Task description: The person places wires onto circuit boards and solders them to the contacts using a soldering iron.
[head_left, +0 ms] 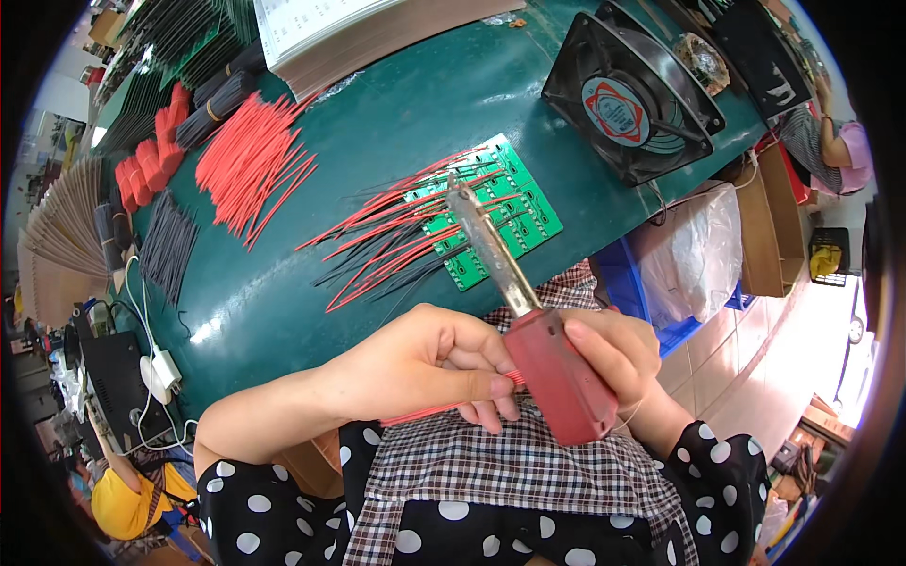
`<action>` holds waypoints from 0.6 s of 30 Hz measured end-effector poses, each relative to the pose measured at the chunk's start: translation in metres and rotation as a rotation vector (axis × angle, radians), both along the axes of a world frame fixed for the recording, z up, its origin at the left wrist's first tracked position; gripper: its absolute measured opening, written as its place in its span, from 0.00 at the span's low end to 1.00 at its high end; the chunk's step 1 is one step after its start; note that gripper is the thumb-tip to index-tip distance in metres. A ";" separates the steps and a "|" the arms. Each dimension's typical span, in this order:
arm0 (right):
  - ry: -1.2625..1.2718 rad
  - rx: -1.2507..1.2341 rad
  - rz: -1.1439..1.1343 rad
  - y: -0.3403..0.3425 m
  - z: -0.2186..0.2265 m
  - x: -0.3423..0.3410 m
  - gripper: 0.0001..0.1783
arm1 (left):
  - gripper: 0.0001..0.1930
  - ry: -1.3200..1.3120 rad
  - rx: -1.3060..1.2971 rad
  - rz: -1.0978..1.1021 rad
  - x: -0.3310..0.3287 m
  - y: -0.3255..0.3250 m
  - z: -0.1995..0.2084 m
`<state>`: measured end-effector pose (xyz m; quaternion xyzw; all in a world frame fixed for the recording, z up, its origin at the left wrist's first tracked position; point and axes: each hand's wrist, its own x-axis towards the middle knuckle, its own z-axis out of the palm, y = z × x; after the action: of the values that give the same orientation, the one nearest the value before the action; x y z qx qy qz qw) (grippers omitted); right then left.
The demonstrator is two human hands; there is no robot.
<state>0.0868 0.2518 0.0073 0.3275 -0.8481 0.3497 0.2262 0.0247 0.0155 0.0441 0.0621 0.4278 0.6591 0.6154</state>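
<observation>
My right hand (618, 354) is closed round the boxy red handle of a soldering iron (557, 368). Its long metal barrel points away from me, and the tip overlaps the board in view; whether it touches, I cannot tell. Thin red wires (425, 412) are pinched between the thumb and fingers of my left hand (415, 363), their length trailing left under my wrist. Beyond both hands, a green circuit board panel (538, 212) lies on the table with red and black wires (377, 226) spreading leftward from it. The barrel covers part of the panel.
Loose red wires (250, 160) and black wires (168, 245) lie at left on the green table (255, 321). A black fan (618, 104) stands far right; a paper stack (354, 47) sits at the back. A blue crate (618, 269) with a plastic bag (694, 236) is beyond the right edge.
</observation>
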 end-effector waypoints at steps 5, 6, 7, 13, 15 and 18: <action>-0.120 0.104 -0.334 0.023 -0.032 0.039 0.23 | 0.04 0.193 -0.138 0.140 -0.011 0.003 0.018; -0.505 -0.204 -0.438 0.020 -0.019 0.051 0.21 | 0.04 0.188 -0.153 0.148 -0.010 0.001 0.016; -0.639 -0.310 -0.531 0.023 -0.023 0.065 0.22 | 0.04 0.913 -0.231 0.189 -0.009 -0.001 0.012; -1.034 -0.474 -0.308 0.040 0.013 0.079 0.32 | 0.15 2.152 -0.469 0.130 0.009 -0.008 -0.028; -1.328 -1.014 -0.332 0.031 0.025 0.073 0.19 | 0.14 2.280 -0.526 0.170 0.006 -0.011 -0.032; -1.306 -0.217 -0.502 0.031 0.028 0.073 0.12 | 0.14 2.308 -0.518 0.190 0.002 -0.012 -0.036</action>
<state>0.1602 0.2825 0.0352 -0.1791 -0.8207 0.4943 -0.2238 0.0272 0.0040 0.0085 0.4614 0.8532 0.1502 -0.1914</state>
